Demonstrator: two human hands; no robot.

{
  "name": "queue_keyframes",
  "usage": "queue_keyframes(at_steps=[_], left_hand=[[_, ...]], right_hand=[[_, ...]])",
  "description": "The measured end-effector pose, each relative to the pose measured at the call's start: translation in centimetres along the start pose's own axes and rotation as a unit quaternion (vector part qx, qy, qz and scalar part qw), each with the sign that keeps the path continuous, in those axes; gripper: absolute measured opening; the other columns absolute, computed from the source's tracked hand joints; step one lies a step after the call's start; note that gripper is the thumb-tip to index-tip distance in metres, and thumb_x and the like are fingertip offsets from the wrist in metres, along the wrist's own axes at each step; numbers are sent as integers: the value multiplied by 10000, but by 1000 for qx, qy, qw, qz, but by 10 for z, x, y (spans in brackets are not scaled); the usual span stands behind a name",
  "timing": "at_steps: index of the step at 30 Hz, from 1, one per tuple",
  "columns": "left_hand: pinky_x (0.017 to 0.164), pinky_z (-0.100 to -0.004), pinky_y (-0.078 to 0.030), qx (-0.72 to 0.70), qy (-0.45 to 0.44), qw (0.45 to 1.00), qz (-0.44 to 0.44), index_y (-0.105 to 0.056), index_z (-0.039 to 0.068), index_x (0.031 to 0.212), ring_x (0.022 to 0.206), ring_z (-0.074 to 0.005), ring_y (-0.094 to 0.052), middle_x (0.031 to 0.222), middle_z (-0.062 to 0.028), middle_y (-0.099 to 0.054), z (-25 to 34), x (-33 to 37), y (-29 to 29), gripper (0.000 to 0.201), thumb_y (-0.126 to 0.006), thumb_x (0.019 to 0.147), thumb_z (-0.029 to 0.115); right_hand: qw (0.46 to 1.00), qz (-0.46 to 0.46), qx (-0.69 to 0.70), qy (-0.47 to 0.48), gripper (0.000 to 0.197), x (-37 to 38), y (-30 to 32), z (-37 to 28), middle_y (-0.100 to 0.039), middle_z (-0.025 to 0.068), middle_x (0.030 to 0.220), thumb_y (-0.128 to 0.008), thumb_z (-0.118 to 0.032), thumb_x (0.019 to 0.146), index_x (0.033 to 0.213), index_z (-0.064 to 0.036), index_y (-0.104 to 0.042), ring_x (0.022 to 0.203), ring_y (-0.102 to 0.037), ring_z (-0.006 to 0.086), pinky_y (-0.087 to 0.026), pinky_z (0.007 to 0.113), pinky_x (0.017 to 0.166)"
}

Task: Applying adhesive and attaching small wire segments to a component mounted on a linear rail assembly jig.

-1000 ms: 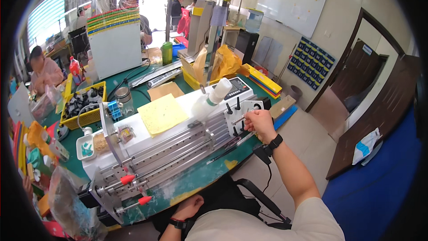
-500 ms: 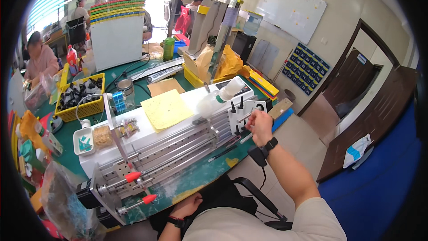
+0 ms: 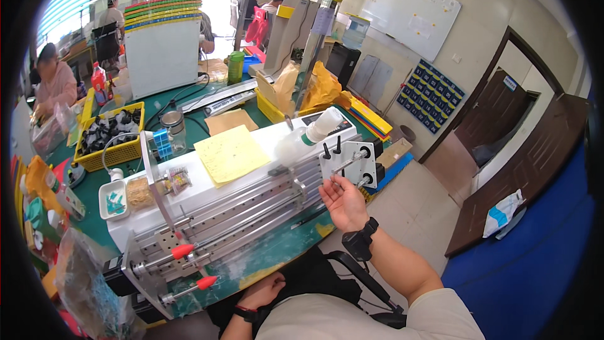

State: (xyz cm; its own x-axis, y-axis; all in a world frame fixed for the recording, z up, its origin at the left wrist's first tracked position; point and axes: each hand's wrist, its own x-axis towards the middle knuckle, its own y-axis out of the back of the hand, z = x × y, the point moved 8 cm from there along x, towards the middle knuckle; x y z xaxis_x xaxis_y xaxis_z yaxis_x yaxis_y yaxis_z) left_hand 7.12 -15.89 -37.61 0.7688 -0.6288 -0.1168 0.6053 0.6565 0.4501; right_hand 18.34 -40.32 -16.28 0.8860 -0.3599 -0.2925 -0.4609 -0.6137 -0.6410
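Observation:
My right hand (image 3: 343,204) is beside the white end plate (image 3: 350,167) of a long metal bench machine (image 3: 233,208). Its palm is turned up and its fingers are partly spread. The fingertips are just below a thin rod (image 3: 346,164) that sticks out from a black round holder on the plate; I cannot tell whether they touch it. No object shows in the palm. My left hand (image 3: 264,291) rests on my lap with its fingers curled in, and nothing shows in it. Two red cone tips (image 3: 183,251) sit at the machine's near left end.
Yellow paper (image 3: 231,155) and a white squeeze bottle (image 3: 302,141) lie on the machine's white housing. A white dish (image 3: 114,200) holds small teal pieces. Behind stands a yellow basket (image 3: 113,160) of black and white parts. A chair armrest (image 3: 365,280) is below my right forearm. Several people work farther back.
My right hand has come away from the end plate's black holder, moving left and nearer to me, and turned palm up with its fingers loosened. My left hand stays on my lap.

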Motion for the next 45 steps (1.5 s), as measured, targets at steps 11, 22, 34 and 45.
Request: queue_keyframes(at_steps=[11, 22, 34, 45], left_hand=[[864, -365, -574, -39, -16, 999, 15, -726, 30, 1181, 972, -261, -741, 1040, -135, -756, 34, -15, 19, 262, -717, 1018, 234], [955, -431, -552, 375, -243, 829, 336, -739, 71, 1226, 1006, -266, -688, 1025, -73, -714, 270, -99, 166, 488, -763, 946, 470], [670, -398, -559, 120, -241, 909, 319, -737, 2, 1024, 755, -331, -713, 885, -138, -742, 317, -72, 138, 203, -837, 887, 113], [668, -374, -536, 37, -272, 959, 64, -715, 14, 1026, 772, -309, -695, 903, -128, -718, 322, 65, 9, 115, -745, 919, -16]], right_hand=[[999, -18, 11, -31, 130, 9, -16, 19, -569, 51, 810, -574, -91, 1050, 930, -40, -571, 750, -580, 161, -554, 345, 783], [863, -412, -59, -288, 123, -163, -58, 28, -520, 50, 747, -602, -112, 1012, 920, -37, -570, 524, -354, 80, -296, 264, 489], [504, -515, -476, 504, 128, -192, -87, -27, -596, 72, 724, -793, -71, 825, 812, -69, -666, 587, -617, 244, -490, 369, 506], [514, -373, -599, 488, 166, -157, 64, -113, -525, 60, 720, -761, -67, 800, 801, -76, -595, 607, -602, 240, -491, 377, 525]])
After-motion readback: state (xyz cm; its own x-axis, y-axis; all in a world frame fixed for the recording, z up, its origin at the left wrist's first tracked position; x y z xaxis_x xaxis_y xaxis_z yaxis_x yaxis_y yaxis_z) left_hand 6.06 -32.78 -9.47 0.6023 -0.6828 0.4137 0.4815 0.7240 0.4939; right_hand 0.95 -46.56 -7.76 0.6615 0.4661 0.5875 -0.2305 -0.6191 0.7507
